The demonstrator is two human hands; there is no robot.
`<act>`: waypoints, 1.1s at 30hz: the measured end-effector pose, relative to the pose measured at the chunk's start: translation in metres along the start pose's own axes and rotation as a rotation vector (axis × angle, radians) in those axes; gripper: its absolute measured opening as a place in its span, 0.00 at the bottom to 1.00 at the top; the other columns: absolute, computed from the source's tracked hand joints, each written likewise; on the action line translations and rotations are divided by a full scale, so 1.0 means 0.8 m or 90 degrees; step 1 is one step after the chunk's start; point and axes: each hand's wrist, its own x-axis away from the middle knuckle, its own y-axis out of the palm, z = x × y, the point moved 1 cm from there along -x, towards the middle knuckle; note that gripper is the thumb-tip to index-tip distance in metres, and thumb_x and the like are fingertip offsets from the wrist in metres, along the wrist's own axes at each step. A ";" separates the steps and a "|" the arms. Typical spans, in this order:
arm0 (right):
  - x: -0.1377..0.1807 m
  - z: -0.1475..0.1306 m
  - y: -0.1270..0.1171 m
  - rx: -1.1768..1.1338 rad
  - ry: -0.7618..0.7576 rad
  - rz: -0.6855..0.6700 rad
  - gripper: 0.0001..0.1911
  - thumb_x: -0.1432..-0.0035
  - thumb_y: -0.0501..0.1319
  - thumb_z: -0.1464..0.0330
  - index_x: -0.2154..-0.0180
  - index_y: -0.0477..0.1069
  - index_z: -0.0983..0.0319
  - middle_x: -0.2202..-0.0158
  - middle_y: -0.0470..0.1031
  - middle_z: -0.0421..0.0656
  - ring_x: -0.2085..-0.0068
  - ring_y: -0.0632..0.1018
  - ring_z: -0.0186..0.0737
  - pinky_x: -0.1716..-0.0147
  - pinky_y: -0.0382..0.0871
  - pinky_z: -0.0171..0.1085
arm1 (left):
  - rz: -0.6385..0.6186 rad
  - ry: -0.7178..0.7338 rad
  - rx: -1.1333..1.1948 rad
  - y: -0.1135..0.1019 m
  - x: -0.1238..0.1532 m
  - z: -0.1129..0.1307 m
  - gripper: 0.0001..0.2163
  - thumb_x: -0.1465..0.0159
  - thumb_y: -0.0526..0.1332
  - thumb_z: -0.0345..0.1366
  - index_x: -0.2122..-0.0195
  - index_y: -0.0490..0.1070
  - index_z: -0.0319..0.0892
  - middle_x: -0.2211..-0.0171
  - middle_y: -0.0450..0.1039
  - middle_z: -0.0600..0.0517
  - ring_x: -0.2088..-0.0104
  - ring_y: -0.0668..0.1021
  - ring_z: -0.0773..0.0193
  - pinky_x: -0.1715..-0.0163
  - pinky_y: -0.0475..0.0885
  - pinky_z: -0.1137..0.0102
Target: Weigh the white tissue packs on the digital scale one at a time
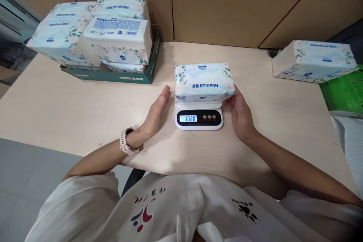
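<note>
A pale blue floral pack of tissues (202, 82) lies on a small white kitchen scale (199, 121), whose lit display appears to read 102.8. To its left is my left hand (155, 111), fingers stretched out and a gap between them and the pack. My right hand (239, 113) is at the pack's right side, its fingertips partly hidden at the lower right corner. Whether they touch the pack I cannot tell. That hand's visible fingers look extended, not wrapped around anything. A light-strapped watch (127, 140) is on my left wrist.
Several more tissue packs (119, 39) are stacked in a green cardboard tray (113, 76) at the back left. Another tissue pack (320, 60) sits at the right, beside a bright green package (344, 92). Brown panels (221, 7) stand along the table's (119, 106) back edge.
</note>
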 end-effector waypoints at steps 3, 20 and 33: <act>0.000 0.000 0.000 0.003 0.002 0.002 0.41 0.22 0.56 0.31 0.18 0.66 0.35 0.13 0.65 0.28 0.10 0.62 0.53 0.07 0.52 0.63 | -0.003 0.005 -0.008 -0.001 0.000 -0.002 0.47 0.20 0.52 0.74 0.08 0.51 0.53 0.07 0.43 0.52 0.08 0.49 0.42 0.06 0.47 0.45; 0.002 0.011 -0.004 0.013 0.008 0.009 0.38 0.20 0.55 0.34 0.19 0.68 0.36 0.13 0.67 0.30 0.11 0.64 0.51 0.07 0.53 0.65 | -0.001 -0.002 -0.018 0.000 0.000 0.000 0.47 0.20 0.51 0.74 0.08 0.50 0.53 0.07 0.43 0.53 0.08 0.49 0.43 0.06 0.47 0.48; 0.002 0.001 0.001 0.006 -0.014 0.004 0.38 0.20 0.55 0.34 0.20 0.71 0.39 0.15 0.70 0.34 0.12 0.67 0.53 0.08 0.56 0.64 | 0.003 -0.002 -0.019 0.002 0.001 0.003 0.48 0.20 0.52 0.74 0.08 0.51 0.52 0.07 0.44 0.51 0.08 0.49 0.42 0.06 0.47 0.46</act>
